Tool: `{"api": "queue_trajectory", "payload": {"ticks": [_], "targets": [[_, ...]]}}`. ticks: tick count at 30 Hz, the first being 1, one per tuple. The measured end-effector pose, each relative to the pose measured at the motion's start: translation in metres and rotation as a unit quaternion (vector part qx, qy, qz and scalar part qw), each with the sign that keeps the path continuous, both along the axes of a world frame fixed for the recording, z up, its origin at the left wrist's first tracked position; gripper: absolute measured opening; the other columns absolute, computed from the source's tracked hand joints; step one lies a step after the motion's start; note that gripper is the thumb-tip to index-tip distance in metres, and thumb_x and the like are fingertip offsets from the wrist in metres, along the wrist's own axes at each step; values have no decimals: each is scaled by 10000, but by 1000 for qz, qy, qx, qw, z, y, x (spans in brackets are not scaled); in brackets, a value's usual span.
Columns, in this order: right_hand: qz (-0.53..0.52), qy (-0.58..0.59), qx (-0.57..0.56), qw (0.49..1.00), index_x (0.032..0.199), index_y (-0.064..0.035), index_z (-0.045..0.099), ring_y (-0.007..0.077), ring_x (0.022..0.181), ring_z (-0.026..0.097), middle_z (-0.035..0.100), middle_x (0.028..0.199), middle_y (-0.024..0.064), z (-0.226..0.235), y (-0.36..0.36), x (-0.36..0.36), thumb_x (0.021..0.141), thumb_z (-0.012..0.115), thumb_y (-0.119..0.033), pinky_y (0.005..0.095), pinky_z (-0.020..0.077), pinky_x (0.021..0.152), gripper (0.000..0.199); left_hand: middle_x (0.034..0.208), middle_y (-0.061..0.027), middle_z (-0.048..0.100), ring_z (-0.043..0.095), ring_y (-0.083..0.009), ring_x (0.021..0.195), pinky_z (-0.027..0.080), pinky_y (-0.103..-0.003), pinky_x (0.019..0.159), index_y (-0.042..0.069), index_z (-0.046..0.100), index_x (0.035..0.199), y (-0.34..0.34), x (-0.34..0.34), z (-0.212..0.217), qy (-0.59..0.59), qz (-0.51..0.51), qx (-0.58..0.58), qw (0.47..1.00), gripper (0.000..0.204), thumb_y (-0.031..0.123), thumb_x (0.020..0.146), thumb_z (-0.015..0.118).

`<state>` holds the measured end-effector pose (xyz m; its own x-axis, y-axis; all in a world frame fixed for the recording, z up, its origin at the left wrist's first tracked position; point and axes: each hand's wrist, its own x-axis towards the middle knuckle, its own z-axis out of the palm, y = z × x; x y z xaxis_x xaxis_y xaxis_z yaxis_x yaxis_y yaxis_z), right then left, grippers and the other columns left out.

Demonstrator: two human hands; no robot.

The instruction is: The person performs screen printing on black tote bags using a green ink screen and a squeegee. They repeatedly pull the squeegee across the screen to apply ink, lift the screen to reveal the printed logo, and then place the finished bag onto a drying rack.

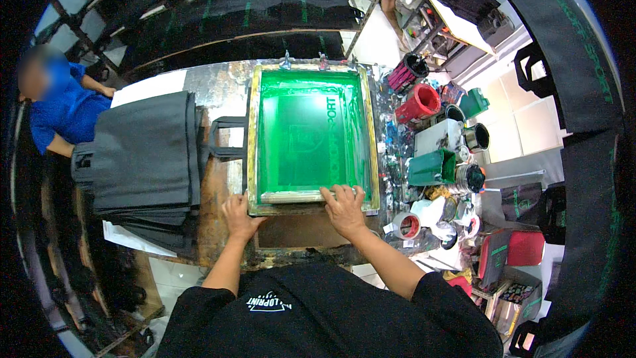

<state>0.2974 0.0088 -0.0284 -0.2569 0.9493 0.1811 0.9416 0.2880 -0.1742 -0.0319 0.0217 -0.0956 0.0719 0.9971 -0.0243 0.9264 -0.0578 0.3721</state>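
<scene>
At the bottom edge of the frame a black shirt [358, 311] is seen, from which two bare forearms are extended upward. At lower centre-left, the left hand [241, 217] is set against the near left corner of a screen frame [373, 139], its fingers bent and its thumb spread apart; whether the corner is gripped cannot be told. Right of it, the right hand [344, 211] is laid with curled fingers over the right end of a pale squeegee [291, 196]; how firmly it is closed cannot be told. The squeegee is placed lengthwise along the near edge of the green mesh [301, 132], inside the screen frame, which is set at the centre of the picture on a stained table [215, 215]. By the frame's left side a dark strap loop [228, 120] is exposed. Farther left, dark grey bags [142, 149] are stacked. At right, a tape roll [408, 226], a green container [430, 169] and a red container [417, 104] are crowded along the table's edge. At upper left, a co-worker in blue [66, 113] is seen beside the stack, and across the top, dark printed pieces [252, 16] are arranged in rows.
</scene>
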Motion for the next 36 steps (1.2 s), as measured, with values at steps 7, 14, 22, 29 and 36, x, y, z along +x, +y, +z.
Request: {"api": "queue_trajectory", "payload": {"ticks": [7,14,22,29,36], "targets": [[10,37,-30,999,1344,-187,627,267,1179,566,619,1177,68,49,16,5,848,766,-145,565,296,1066,517,1259,-163,627,608,-402,1121,430,-510,1042,-1,565,1481,-15,-10,-10,-147,-3,80,986,1070,385,592,1020],[11,40,69,997,1333,-157,642,295,1118,573,609,1137,112,154,51,5,853,754,-308,568,307,1055,515,1331,-157,676,633,-279,1252,519,-401,1054,-25,515,1525,13,23,118,-408,61,110,904,881,173,784,949],[3,1,328,945,1083,-137,738,278,893,632,654,895,78,262,171,15,930,666,-622,483,361,829,514,1207,-60,642,588,-108,1006,489,-275,910,-29,408,1583,125,75,232,-520,51,289,802,654,224,1057,703],[-4,5,346,938,955,-130,732,301,860,666,681,838,91,279,196,17,941,635,-673,488,373,809,552,1562,-379,412,427,-483,1461,383,-492,1193,-73,289,1615,92,47,97,-121,166,-62,977,1038,436,897,840],[-17,2,318,948,968,-119,763,312,902,683,729,892,131,290,206,14,959,575,-696,504,406,875,607,1255,-341,617,597,-504,1200,497,-547,1021,-90,508,1333,59,43,2,-91,196,-70,974,776,315,807,909]]}}
